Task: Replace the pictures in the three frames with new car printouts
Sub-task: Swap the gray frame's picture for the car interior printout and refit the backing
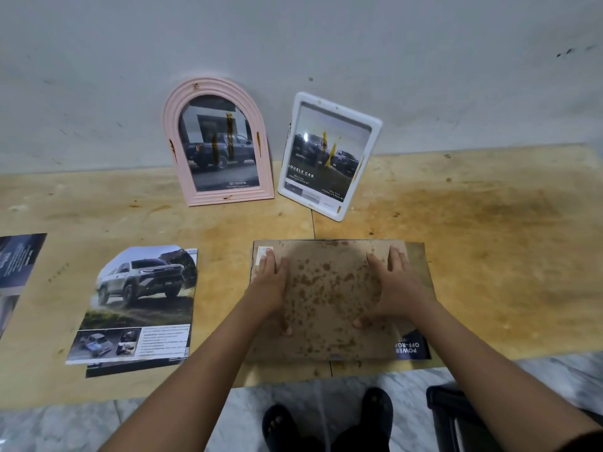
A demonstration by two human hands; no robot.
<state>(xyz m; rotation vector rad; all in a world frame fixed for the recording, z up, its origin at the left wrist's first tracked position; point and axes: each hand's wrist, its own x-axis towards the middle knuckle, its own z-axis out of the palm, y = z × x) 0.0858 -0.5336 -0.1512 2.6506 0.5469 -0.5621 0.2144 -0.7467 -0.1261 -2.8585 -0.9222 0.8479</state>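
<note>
Plywood surface (489, 223) set against a grey wall (326, 44). At centre front lies a brown, blotch-stained rectangular backing board (326, 288), flat, with a thin dark frame edge showing along its far and left sides. A dark printout corner (412, 349), lettered "POWER OFF-RO" upside down, juts from under its near right corner.

The left hand (269, 282) rests palm-down on the board's left part and the right hand (396, 282) on its right part. On both, the fingers are straight and spread, holding nothing.

Behind, leaning on the wall, are a pink arched frame (248, 194) with a dark pickup picture and, just beside it on the right, a white rectangular frame (342, 111) with a picture marked "DOUBLE CAB".

Left of the board lies a loose printout of a silver pickup (140, 298) on top of a darker sheet (130, 370). A dark printout (19, 259) is cut off at the left edge.

What lies under the board is hidden, and the small print is unreadable.
</note>
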